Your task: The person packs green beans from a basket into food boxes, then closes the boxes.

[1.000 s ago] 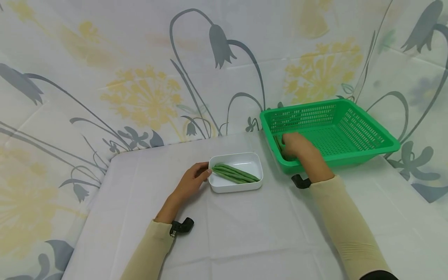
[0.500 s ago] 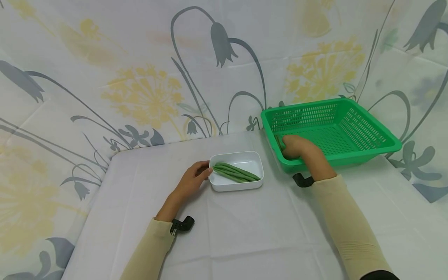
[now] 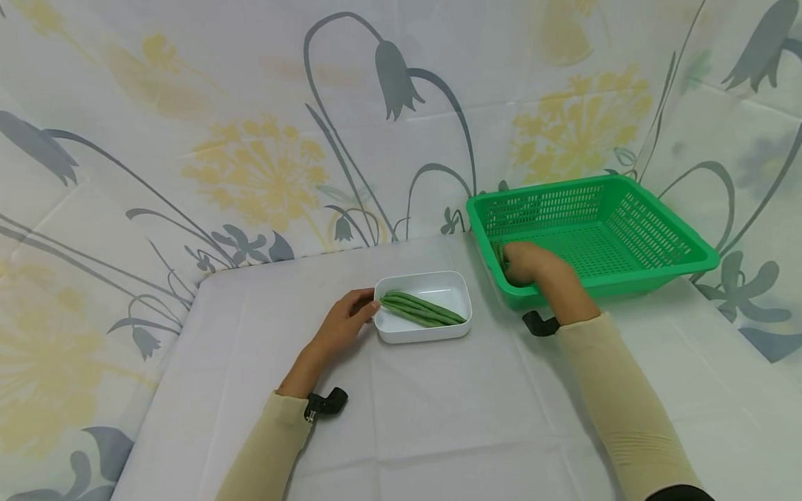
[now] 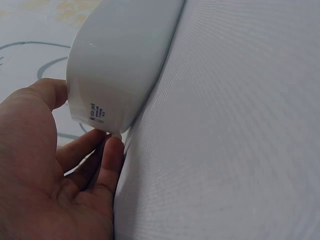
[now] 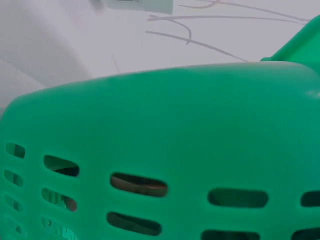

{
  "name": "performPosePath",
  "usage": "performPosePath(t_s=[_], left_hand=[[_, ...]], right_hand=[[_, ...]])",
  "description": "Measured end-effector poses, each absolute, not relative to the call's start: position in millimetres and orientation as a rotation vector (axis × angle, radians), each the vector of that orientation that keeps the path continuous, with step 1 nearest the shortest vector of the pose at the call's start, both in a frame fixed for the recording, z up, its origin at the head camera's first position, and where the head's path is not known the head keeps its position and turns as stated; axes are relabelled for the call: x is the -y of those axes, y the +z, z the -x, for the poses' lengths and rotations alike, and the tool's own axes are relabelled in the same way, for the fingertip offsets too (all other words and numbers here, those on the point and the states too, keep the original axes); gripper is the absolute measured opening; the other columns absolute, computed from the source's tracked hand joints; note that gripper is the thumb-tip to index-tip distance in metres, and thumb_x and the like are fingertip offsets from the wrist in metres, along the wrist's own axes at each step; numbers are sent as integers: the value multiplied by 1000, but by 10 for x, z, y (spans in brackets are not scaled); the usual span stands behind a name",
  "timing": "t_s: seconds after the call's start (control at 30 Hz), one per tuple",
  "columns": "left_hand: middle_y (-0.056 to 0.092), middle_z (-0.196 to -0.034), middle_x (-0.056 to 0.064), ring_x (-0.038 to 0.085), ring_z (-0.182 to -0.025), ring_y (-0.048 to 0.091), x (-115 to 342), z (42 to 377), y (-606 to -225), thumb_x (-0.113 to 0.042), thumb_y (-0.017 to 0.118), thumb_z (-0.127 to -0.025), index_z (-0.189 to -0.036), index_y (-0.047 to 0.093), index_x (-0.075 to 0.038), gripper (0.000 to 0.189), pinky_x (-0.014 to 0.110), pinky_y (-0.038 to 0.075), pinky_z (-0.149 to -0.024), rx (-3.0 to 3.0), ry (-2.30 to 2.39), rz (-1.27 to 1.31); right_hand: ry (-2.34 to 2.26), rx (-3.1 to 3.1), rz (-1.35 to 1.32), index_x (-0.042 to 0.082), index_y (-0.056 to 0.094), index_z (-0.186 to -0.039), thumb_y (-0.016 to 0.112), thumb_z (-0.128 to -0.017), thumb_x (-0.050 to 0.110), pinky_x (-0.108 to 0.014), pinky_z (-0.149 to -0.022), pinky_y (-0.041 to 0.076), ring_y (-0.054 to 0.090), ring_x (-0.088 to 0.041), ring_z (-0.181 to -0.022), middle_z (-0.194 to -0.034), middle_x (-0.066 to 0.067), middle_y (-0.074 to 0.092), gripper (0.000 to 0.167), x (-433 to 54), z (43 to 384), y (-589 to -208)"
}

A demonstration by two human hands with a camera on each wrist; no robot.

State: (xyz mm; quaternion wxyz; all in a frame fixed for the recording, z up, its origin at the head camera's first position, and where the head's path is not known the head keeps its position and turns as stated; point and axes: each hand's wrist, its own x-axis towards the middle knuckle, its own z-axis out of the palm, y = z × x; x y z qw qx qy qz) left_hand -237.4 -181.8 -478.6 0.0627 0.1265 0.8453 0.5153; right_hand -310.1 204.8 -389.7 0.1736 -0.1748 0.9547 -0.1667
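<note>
A small white dish [image 3: 422, 336] stands on the white-covered table, with several green beans [image 3: 420, 309] lying lengthwise in it. My left hand [image 3: 341, 320] holds the dish by its left end; in the left wrist view thumb and fingertips touch the dish wall [image 4: 115, 60]. Inside the left part of a green plastic basket [image 3: 626, 278], my right hand [image 3: 529, 263] has its fingers curled at more green beans [image 3: 499, 255]. The basket wall hides most of those fingertips. From the right wrist, the slotted basket wall [image 5: 175, 120] fills most of the view, and only bits of skin show through the slots.
The basket's perforated floor shows to the right of the right hand. A floral cloth [image 3: 263, 160] hangs right behind the table [image 3: 438, 417]. Black wrist cameras [image 3: 327, 403] sit on both wrists.
My right hand shifts only slightly within the basket, along with the beans at its fingers. The left hand and the white dish stay in place.
</note>
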Motion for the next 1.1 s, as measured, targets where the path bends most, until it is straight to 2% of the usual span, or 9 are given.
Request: performPosePath(t_s=[0.1, 0.2, 0.3, 0.5, 0.8, 0.97, 1.1], left_hand=[[60, -148, 13, 27, -129, 63, 1820, 2379, -4792, -32, 58, -112, -154, 52, -7, 50, 41, 57, -102, -2549, 1557, -368], [59, -148, 15, 29, -129, 63, 1820, 2379, -4784, -31, 58, -112, -154, 51, -5, 50, 43, 57, -102, -2552, 1556, -383], [60, -148, 17, 31, -127, 63, 1815, 2378, -4782, -29, 58, -112, -154, 51, -3, 50, 45, 57, -102, -2556, 1559, -395], [60, -147, 22, 36, -125, 64, 1790, 2348, -4753, -25, 57, -112, -153, 51, 1, 50, 51, 56, -101, -2560, 1579, -411], [60, -147, 18, 32, -126, 64, 1819, 2380, -4824, -28, 58, -112, -154, 52, -2, 50, 45, 57, -101, -2562, 1574, -405], [60, -148, 17, 31, -128, 63, 1827, 2378, -4825, -28, 58, -112, -154, 52, -3, 49, 41, 57, -100, -2558, 1573, -400], [60, -148, 18, 31, -127, 64, 1824, 2384, -4810, -28, 58, -112, -154, 51, -3, 50, 43, 57, -100, -2561, 1568, -410]], right_hand=[[-432, -2717, 479, 8, 49, -79, 50, -96, -8, -36, -68, 44, 49, -26, -77, -80, -9, 50, 23, -2030, 3101, -3909], [-385, -2728, 469, 2, 55, -92, 50, -98, -6, -39, -74, 46, 53, -29, -85, -91, -14, 56, 12, -2012, 3099, -3907], [-368, -2727, 462, 0, 57, -98, 51, -100, -6, -41, -76, 47, 53, -30, -87, -94, -15, 58, 8, -2007, 3094, -3901], [-409, -2719, 414, 3, 55, -92, 51, -96, -6, -39, -71, 46, 52, -29, -83, -88, -13, 54, 11, -2005, 3061, -3869], [-514, -2751, 344, 2, 54, -88, 56, -89, -5, -37, -65, 44, 47, -27, -75, -81, -11, 50, 7, -2051, 3051, -3836], [-606, -2808, 296, 5, 49, -78, 55, -88, -5, -33, -58, 41, 41, -22, -66, -71, -6, 42, 16, -2085, 3026, -3822], [-641, -2850, 275, 7, 48, -73, 55, -86, -4, -31, -54, 37, 35, -19, -61, -66, -2, 38, 18, -2113, 3017, -3812]])
